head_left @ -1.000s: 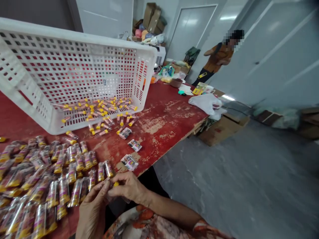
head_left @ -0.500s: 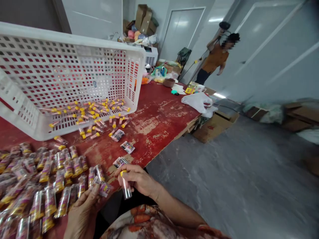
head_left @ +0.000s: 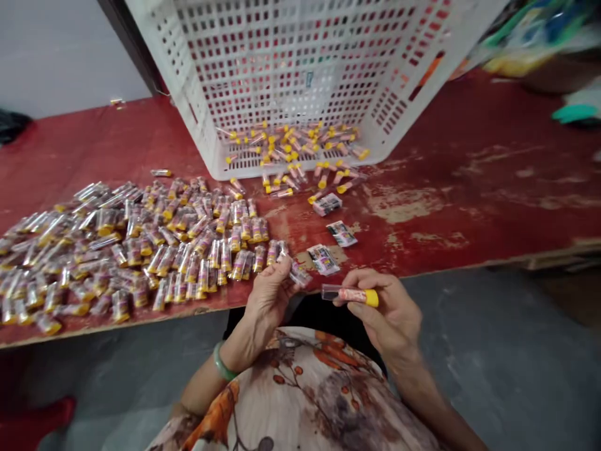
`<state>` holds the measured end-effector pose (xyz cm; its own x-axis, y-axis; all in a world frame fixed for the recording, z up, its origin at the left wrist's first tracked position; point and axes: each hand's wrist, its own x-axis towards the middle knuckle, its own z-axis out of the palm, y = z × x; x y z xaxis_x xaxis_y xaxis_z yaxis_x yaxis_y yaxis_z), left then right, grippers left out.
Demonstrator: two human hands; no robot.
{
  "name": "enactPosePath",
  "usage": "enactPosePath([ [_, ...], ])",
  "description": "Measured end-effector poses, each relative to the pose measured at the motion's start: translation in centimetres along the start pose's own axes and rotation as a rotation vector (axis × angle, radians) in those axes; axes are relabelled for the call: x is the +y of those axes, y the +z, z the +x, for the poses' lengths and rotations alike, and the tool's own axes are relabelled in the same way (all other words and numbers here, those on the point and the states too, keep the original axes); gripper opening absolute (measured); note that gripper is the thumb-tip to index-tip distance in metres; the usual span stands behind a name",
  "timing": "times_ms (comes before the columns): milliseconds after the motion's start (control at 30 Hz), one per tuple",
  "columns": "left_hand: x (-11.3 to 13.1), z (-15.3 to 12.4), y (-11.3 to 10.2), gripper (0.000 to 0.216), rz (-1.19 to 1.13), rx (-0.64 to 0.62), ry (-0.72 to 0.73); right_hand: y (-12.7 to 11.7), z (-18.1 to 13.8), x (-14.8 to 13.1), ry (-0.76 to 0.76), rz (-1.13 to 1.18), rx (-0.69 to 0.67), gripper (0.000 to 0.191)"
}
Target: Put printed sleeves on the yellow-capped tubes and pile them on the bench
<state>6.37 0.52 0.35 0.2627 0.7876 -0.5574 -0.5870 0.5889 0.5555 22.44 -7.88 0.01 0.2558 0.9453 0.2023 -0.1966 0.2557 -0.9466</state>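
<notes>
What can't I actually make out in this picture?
In the head view:
Printed packet: wording too small, part covered by the left hand.
Capped tube: far side turned away, against the right hand.
Crate: upper part cut off by the top edge.
Heap of tubes: left end cut off.
Turquoise thing: too blurred to name.

Glossy plastic tube (head_left: 351,295), scuffed tabletop (head_left: 408,202)

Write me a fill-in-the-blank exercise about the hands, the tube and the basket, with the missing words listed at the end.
1. The cap on the tube in the right hand is ____ in colour.
2. The green bangle is worn on the person's ____ wrist.
3. The basket on the red table is ____ in colour.

Missing words: yellow; left; white.
</notes>
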Motion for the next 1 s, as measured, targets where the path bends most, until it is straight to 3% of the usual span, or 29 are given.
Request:
enactPosePath([
  [233, -0.1, -0.5, -0.1, 0.036, -0.083, -0.022, -0.054, 1.8, 0.2, 0.7, -0.246, -0.277, -0.030, 0.027],
  [400, -0.3, -0.5, 0.0, 0.036, -0.137, -0.013, -0.057, 2.0, 0.0, 1.7, -0.402, -0.448, 0.037, 0.034],
  [600, -0.6, -0.3, -0.2, 0.041, -0.078, 0.033, -0.005, 2.7, -0.2, 2.9, -0.412, -0.466, 0.038, 0.032],
  [767, -1.0, -0.1, -0.6, 0.043, -0.025, 0.078, 0.072, 3.1, 0.0, 3.9, -0.587, -0.701, 0.073, 0.038],
  [900, -1.1, -0.4, -0.8, 0.040, -0.037, 0.042, 0.089, 3.3, 0.1, 4.4, -0.713, -0.834, 0.059, 0.044],
  [1000, -0.8, -0.6, -0.9, 0.036, -0.046, -0.006, 0.110, 3.1, -0.1, 4.4, -0.712, -0.839, -0.019, 0.048],
])
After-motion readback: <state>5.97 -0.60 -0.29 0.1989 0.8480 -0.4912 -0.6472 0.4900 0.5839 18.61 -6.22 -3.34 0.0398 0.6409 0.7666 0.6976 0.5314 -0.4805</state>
